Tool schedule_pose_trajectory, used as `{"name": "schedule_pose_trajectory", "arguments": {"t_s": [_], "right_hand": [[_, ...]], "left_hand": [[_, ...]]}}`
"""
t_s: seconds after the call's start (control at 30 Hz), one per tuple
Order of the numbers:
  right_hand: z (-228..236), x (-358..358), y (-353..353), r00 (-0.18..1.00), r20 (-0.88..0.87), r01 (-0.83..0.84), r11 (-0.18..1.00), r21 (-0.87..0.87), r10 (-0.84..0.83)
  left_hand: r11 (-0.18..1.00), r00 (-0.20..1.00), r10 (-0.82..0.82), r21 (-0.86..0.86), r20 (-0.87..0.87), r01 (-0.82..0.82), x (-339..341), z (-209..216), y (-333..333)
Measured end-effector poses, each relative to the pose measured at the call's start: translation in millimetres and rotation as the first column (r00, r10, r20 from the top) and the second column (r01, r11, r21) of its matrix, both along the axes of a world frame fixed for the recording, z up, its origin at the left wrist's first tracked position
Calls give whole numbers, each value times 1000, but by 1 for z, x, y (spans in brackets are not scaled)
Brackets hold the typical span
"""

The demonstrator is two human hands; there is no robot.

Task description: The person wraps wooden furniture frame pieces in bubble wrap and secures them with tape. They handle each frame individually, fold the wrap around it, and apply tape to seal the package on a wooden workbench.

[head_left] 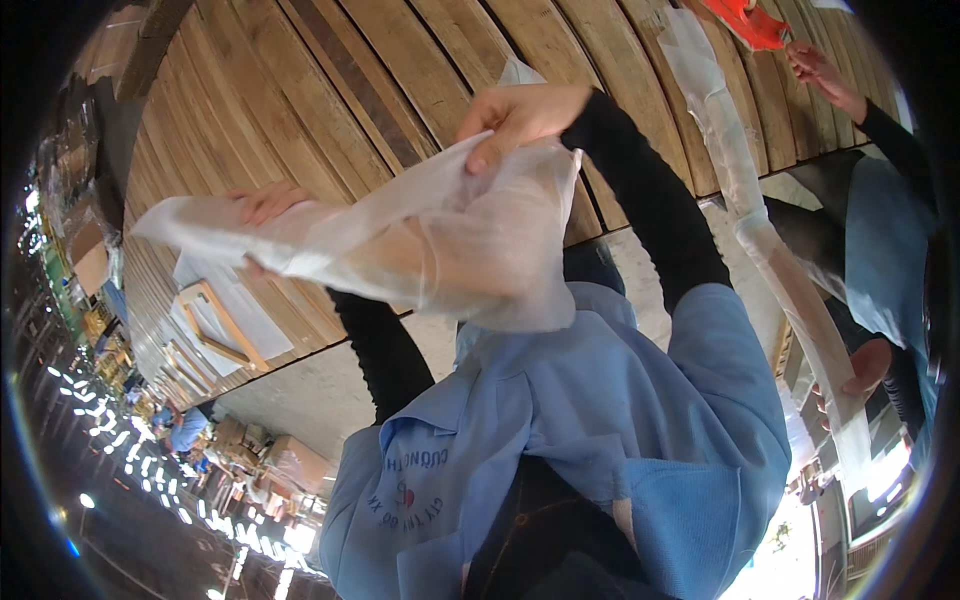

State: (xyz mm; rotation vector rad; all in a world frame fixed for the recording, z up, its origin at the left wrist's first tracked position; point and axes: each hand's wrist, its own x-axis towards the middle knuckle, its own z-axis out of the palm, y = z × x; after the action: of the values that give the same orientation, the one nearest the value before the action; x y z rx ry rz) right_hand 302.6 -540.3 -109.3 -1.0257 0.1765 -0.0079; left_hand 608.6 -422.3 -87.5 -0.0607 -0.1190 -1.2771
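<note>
A translucent white wrapping sheet, somewhat blurred, stretches between my two hands above the slatted wooden table. Around its left part my left hand is closed, with fingers on top and the thumb showing below. My right hand grips the sheet's upper edge near its right end. From there the loose end hangs toward my blue shirt. A tan shape shows through the film; whether something is wrapped inside I cannot tell.
At right, a co-worker's hand holds a long white-wrapped strip reaching across the table. That person's other hand holds a red-orange object. Small wooden frames and a white sheet lie at the table's left end.
</note>
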Motion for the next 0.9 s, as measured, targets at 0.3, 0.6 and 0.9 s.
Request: {"name": "schedule_pose_trajectory", "arguments": {"t_s": [0.3, 0.6, 0.9], "right_hand": [[-20, 9, 63, 691, 3, 619, 589, -520, -723], [14, 33, 111, 629, 20, 673, 532, -514, -777], [-13, 34, 114, 501, 424, 582, -69, -810, -755]], "left_hand": [[805, 921, 388, 494, -21, -327, 3, -144, 73], [752, 958, 44, 622, 285, -220, 17, -148, 60], [866, -495, -195, -87, 847, -492, -17, -4, 40]]}}
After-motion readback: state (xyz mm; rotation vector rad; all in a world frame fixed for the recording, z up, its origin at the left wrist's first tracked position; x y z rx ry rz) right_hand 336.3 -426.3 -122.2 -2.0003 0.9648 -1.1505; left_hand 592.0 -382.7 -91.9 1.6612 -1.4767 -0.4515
